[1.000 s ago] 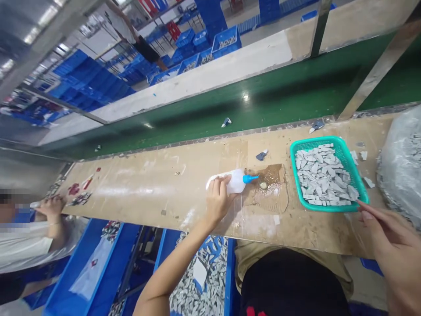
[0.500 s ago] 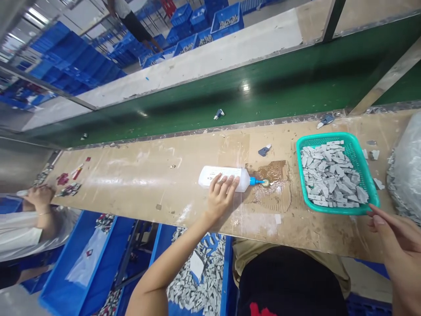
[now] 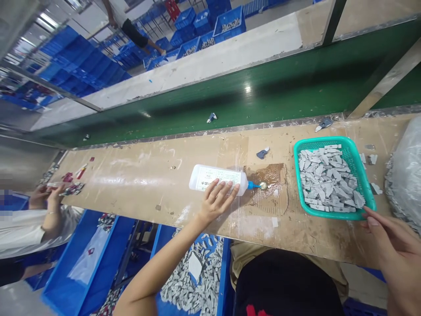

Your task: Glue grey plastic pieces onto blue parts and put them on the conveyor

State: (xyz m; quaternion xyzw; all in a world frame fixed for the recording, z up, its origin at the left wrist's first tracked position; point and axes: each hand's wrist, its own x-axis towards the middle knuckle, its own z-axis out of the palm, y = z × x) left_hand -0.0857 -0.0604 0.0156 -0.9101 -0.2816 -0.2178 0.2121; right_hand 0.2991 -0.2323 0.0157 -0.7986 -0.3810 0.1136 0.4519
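A white glue bottle (image 3: 202, 175) with a printed label lies on its side on the bench. My left hand (image 3: 217, 199) rests over its body near the nozzle end, fingers curved across it. The blue nozzle (image 3: 252, 185) meets a small round piece (image 3: 263, 186) on a wet, glue-stained cardboard patch (image 3: 278, 199). My right hand (image 3: 391, 237) is at the near right corner of a green basket (image 3: 297, 175), index finger stretched to its rim beside a grey piece (image 3: 359, 199). Its thumb lies below; the other fingers are partly hidden. Many flat grey pieces (image 3: 325, 175) fill the basket.
A dark-blue and white part (image 3: 263, 152) lies behind the cardboard. Right of the basket bulges a clear plastic bag (image 3: 408, 162). A blue bin (image 3: 226, 263) of grey pieces stands below the bench edge. A co-worker's hands (image 3: 49, 197) are at the far left.
The bottle has turned so more of its label faces up, and it has slid slightly left with my left hand. My right hand has moved slightly inward at the basket's rim. The co-worker's hands have parted.
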